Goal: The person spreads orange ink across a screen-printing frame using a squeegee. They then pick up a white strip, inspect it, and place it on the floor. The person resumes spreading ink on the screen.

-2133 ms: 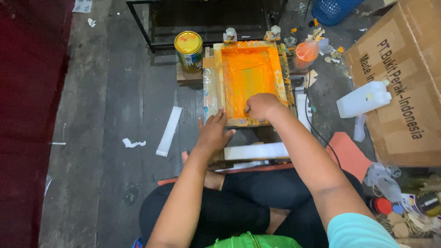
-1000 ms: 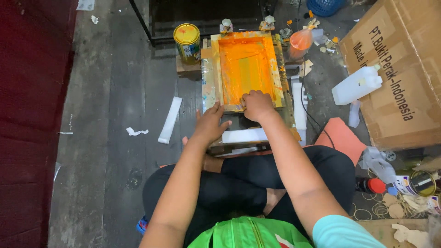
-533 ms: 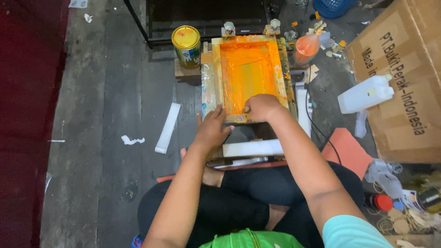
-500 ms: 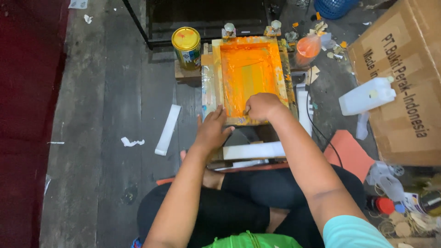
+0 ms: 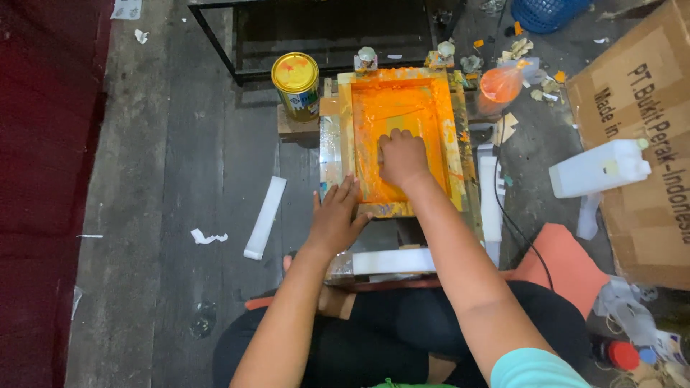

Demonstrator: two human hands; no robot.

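A wooden printing frame (image 5: 343, 136), its screen (image 5: 431, 115) coated in orange ink, lies on a low stand in front of me. My right hand (image 5: 402, 158) is in the middle of the screen, fingers curled over a small scraper whose pale edge (image 5: 399, 132) shows above the fingertips. At the frame's near left corner, my left hand (image 5: 336, 219) lies flat with fingers spread, pressing on the wood. I sit cross-legged right behind the stand.
A yellow-lidded paint can (image 5: 295, 82) stands left of the frame, an orange-filled plastic bag (image 5: 501, 85) to its right. A white jerrycan (image 5: 600, 169) leans by a cardboard box (image 5: 647, 215). A white strip (image 5: 264, 217) lies on the dark floor; a black metal rack (image 5: 215, 39) stands behind.
My right hand has moved from the frame's near edge up to the middle of the orange screen. The left hand stays at the near left corner.
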